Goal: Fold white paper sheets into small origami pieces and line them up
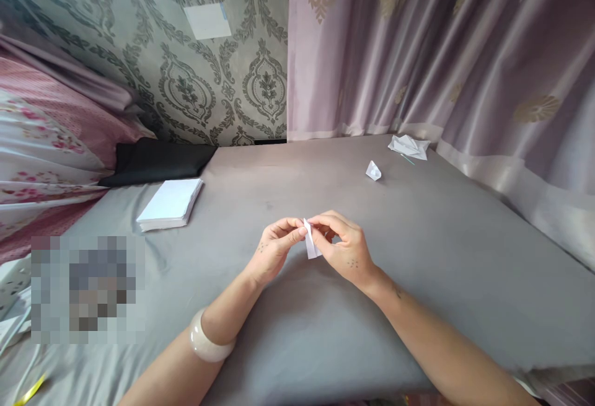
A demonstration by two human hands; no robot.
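Observation:
A small folded piece of white paper (pixel 312 246) is held up between my two hands, above the grey cloth surface. My left hand (pixel 277 246) pinches its upper left edge between thumb and fingertips. From the other side my right hand (pixel 344 246) grips the paper with thumb and curled fingers, which hide part of it. A pale bangle (pixel 207 339) is on my left wrist. Farther off to the right, a small folded white paper shape (pixel 373 171) sits alone on the cloth.
A stack of white paper (pixel 171 201) lies to the left, before a folded black cloth (pixel 162 159). Crumpled white papers (pixel 409 145) lie at the far right by the curtain (pixel 372 52). A blurred patch (pixel 88 289) covers something at lower left. Grey cloth (pixel 260 176) covers the surface.

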